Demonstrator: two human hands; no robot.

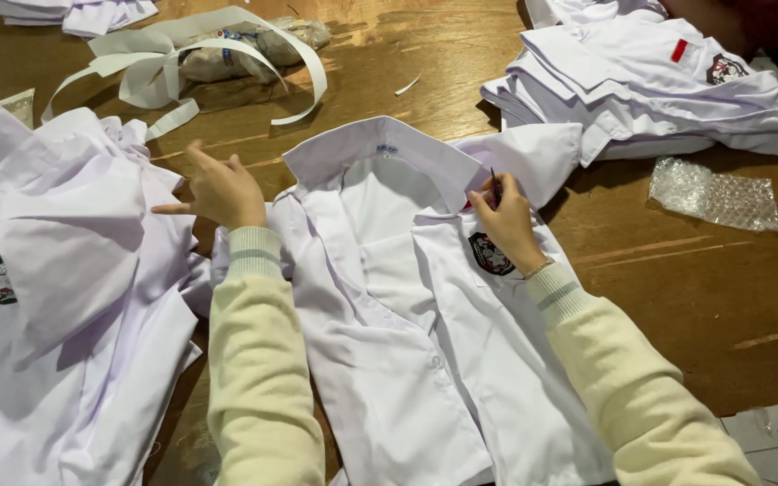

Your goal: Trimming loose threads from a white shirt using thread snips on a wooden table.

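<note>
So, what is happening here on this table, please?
A person in cream sleeves works on a white shirt spread open on a wooden table. The right hand holds a thin dark tool by the collar, just above the chest badge. The left hand rests at the shirt's left shoulder, fingers loose. More white shirts lie at the left and top right.

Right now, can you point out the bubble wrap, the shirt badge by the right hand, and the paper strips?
bubble wrap [715,194], head view, middle of the sheet
shirt badge [490,255], head view, centre of the round patch
paper strips [303,63], head view, right loop
</note>
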